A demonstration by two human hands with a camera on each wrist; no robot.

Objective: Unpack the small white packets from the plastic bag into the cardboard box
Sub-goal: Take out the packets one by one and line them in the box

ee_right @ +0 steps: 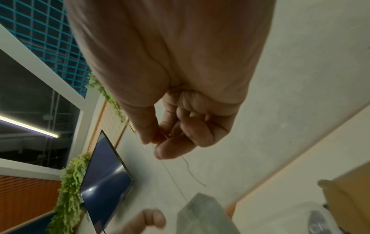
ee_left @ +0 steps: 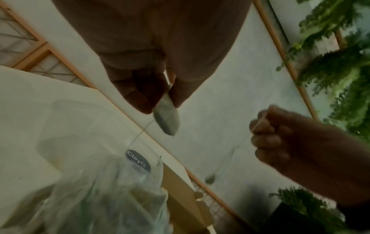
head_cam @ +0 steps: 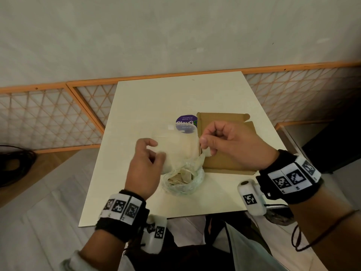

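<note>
A clear plastic bag [head_cam: 183, 181] [ee_left: 100, 197] with several small white packets stands open on the table's near middle. Just above it, my left hand [head_cam: 156, 151] [ee_left: 160, 101] pinches one white packet [ee_left: 167, 118] [head_cam: 167, 169] [ee_right: 202, 213] between thumb and fingers. My right hand [head_cam: 206, 146] [ee_right: 158, 142] [ee_left: 260, 126] is curled and pinches a thin thread [ee_right: 188, 167] that runs toward that packet. The flat brown cardboard box [head_cam: 222, 163] [ee_left: 180, 190] lies right of the bag, partly under my right hand; I cannot see inside it.
A clear plastic tub [head_cam: 175, 137] with a purple label [head_cam: 186, 121] stands behind the bag, beside the box. The cream table [head_cam: 156, 102] ends at a wall with an orange lattice rail [head_cam: 58, 114]. Black cables [head_cam: 13, 163] lie on the floor left.
</note>
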